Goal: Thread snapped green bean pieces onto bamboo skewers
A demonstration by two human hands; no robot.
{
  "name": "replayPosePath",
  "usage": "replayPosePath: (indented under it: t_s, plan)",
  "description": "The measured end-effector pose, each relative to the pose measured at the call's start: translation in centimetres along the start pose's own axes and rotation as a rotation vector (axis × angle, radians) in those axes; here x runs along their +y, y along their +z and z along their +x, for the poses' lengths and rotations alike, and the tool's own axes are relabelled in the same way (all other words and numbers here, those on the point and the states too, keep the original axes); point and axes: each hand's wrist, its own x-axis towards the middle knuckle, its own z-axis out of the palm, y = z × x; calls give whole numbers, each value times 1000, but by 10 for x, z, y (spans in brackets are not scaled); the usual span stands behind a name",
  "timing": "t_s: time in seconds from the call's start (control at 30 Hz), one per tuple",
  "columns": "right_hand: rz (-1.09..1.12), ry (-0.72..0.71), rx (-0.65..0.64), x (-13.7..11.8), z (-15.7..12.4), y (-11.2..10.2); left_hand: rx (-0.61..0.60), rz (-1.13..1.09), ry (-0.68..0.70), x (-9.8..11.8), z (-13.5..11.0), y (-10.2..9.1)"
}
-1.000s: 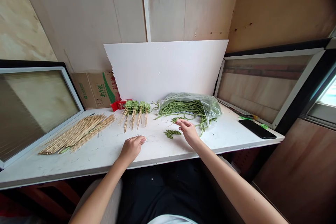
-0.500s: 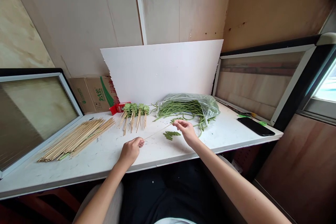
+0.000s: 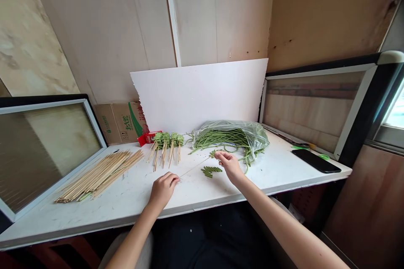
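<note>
Pinched in my left hand [image 3: 164, 188] is the near end of a thin bamboo skewer [image 3: 194, 168], slanting up to the right. At its far end, the closed fingertips of my right hand [image 3: 227, 164] hold what looks like a piece of green bean, mostly hidden by the fingers. Cut bean pieces [image 3: 212, 152] show right behind those fingertips. Below them, a short row of cut green beans [image 3: 211, 171] lies on the white table [image 3: 195, 195]. Farther left, several finished bean skewers [image 3: 168, 139] lie together, sticks toward me.
A clear plastic bag [image 3: 252, 130] of long green beans [image 3: 221, 136] lies at the back. Loose bamboo skewers [image 3: 97, 174] are heaped on the left. A black phone [image 3: 315, 160] rests at right. Behind stand a white board [image 3: 202, 96] and a cardboard box [image 3: 118, 122]; framed glass panels flank the table.
The camera view has tilted up slightly, so everything sits lower and a bit to the right. Both hands keep nearly the same pose on the skewer.
</note>
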Motion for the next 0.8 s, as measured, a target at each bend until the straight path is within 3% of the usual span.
replayPosePath:
  t_s: [0.4,0.8]
  plan:
    - [61,-121,80,6,-12,28,-29,74,-41,-13,2,7]
    - [81,-114,71,9,-21,32,-74,57,-86,-26,-3,8]
